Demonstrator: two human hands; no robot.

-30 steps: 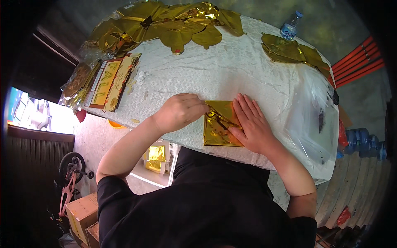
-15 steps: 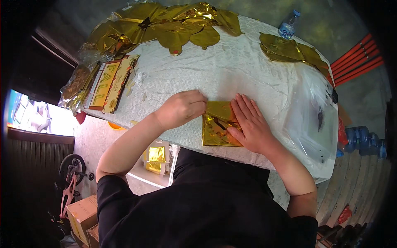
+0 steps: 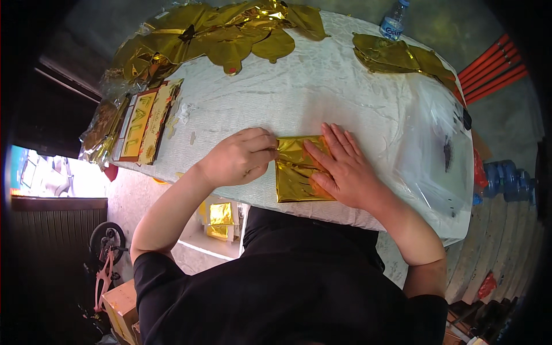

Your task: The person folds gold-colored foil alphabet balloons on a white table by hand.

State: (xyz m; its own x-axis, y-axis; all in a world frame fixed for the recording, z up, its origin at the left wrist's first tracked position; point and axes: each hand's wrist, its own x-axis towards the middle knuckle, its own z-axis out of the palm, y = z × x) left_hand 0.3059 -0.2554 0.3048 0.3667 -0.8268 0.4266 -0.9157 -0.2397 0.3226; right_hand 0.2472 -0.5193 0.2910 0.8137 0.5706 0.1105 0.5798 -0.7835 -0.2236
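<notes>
A shiny folded gold foil balloon (image 3: 293, 187) lies as a flat rectangle near the front edge of the white-covered table. At its upper left edge, my left hand (image 3: 242, 156) is closed, thumb and fingers pinched on the foil; the fingertips are partly hidden. My right hand (image 3: 347, 167) lies flat across the right part, fingers spread, the index finger and thumb reaching over the creased foil. Across the far left of the table spread several flat gold foil balloons (image 3: 224, 49). More flat gold foil (image 3: 391, 56) lies at the far right.
Printed packages (image 3: 144, 123) lie on the table's left side. Clear plastic bags (image 3: 431, 149) are stacked at the right. A water bottle (image 3: 393, 22) stands at the far edge. Below the table, a white bin (image 3: 204, 244) holds gold packets. Cardboard boxes (image 3: 122, 305) and a small bike (image 3: 106, 253) are at lower left.
My right index finger has spread away from the others, leftward over the foil. My left hand has turned slightly, still at the foil's left edge. The whole view has shifted slightly.
</notes>
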